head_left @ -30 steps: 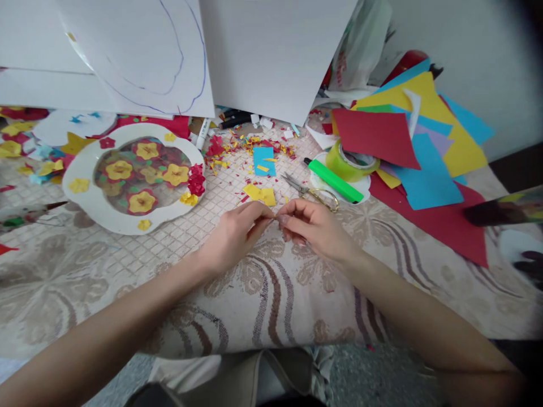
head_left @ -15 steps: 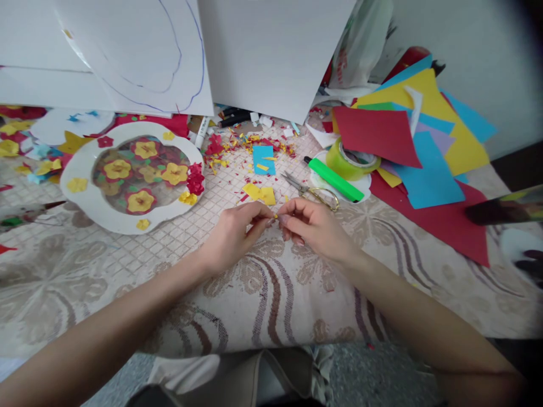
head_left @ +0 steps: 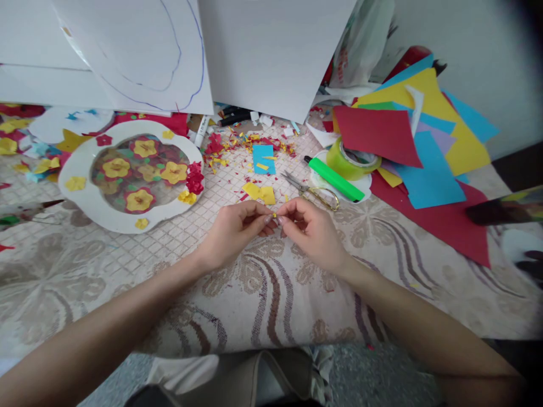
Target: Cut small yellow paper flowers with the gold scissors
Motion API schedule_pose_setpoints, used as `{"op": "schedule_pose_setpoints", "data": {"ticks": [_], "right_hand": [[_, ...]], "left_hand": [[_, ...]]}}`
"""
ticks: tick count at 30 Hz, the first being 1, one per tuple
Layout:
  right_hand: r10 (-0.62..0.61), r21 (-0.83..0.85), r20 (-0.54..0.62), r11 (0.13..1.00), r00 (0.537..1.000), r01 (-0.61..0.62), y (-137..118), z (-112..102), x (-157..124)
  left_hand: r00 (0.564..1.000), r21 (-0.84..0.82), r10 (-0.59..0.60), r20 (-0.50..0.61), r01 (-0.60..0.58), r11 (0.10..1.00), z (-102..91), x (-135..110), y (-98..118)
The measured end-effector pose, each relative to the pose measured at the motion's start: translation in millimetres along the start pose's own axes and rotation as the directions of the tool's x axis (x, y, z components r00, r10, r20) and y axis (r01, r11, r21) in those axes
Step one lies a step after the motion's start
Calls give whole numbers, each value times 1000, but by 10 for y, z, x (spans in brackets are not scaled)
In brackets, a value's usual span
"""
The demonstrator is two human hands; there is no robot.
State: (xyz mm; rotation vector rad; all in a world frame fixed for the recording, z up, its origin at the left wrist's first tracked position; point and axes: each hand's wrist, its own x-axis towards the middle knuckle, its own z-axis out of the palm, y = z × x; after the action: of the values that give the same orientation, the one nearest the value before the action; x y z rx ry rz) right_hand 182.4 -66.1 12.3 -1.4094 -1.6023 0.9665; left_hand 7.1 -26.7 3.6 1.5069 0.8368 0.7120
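My left hand (head_left: 232, 232) and my right hand (head_left: 311, 229) meet fingertip to fingertip over the patterned tablecloth (head_left: 263, 294). Both pinch a tiny yellow paper scrap (head_left: 275, 215) between thumbs and forefingers. Just beyond the fingers lie yellow paper pieces (head_left: 262, 194) and small scissors (head_left: 311, 191) with gold handles. To the left sits a white flower-shaped frame (head_left: 85, 195) filled with yellow and red paper flowers.
A blue paper piece (head_left: 263, 159) lies among red and yellow scraps. A green marker (head_left: 335, 180) and a tape roll (head_left: 352, 161) rest at right beside stacked coloured paper sheets (head_left: 416, 147). Large white sheets (head_left: 271, 51) lean at the back. A brush (head_left: 504, 208) juts in from the right edge.
My hands have drawn slightly closer together, the right fingers curling in more around the yellow scrap. Nothing else on the table has moved.
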Motion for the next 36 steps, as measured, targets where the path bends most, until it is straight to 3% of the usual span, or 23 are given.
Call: {"op": "schedule_pose_setpoints", "data": {"ticks": [6,13,18,25,36], "right_hand": [[31,123,-21,992,999,-28,-23,3,-4],[47,139,-7,989,999,-46,-19,13,-2],[54,116,-11,992,999,-52,-6,24,-7],[162,233,45,958,986,-169,-58,29,-5],[314,552,168,755,935,-353,4,89,7]], "left_hand": [[998,-15,33,-53,-34,999,25,-8,-8],[979,377,178,-100,-128,917,13,-37,43],[954,511,281,-106,-191,838,26,-63,37],[982,290,159,-101,-124,949,25,-43,16],[997,-50,21,-76,-25,998,62,-7,18]]}}
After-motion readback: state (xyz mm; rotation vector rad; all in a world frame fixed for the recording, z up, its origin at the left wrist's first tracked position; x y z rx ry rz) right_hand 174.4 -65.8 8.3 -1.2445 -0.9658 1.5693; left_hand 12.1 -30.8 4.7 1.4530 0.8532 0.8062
